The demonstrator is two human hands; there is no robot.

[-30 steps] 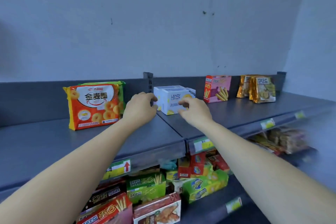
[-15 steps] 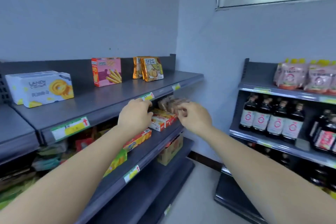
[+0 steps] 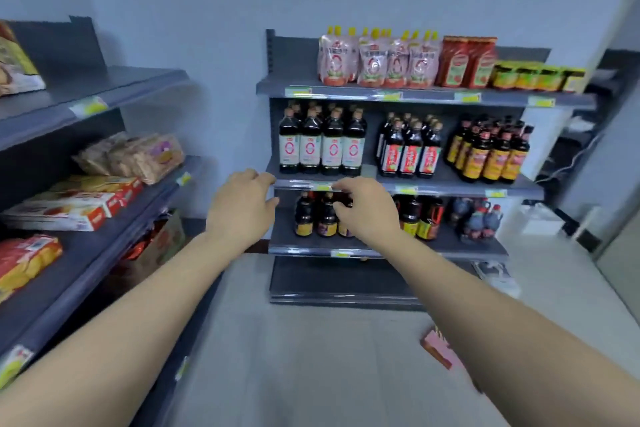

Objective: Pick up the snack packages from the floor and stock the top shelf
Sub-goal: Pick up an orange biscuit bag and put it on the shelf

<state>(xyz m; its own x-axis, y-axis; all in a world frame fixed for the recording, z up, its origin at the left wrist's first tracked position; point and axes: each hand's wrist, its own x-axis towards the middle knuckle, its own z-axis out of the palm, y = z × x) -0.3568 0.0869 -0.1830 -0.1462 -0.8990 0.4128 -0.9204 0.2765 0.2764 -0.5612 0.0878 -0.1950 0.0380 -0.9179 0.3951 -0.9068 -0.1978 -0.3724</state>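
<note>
Hands have come off the top shelf since a second ago, and the whole view's swung right, off the snack rack and onto the bottle rack (image 3: 450,188). Left hand (image 3: 242,210) and right hand (image 3: 369,213) both hang out front with fingers loosely curled, nothing in either. Next pickup looks like the pink box (image 3: 437,350) lying flat on the floor (image 3: 311,357), out in front of the bottle rack's right corner and half hidden behind the right forearm. My worry: it's blurry and partly covered, so a rushed grab could catch just one corner and dent the card or drop it. Looks like a slim carton, pink face, red edge. Top shelf (image 3: 121,83) is off at the left edge.
</note>
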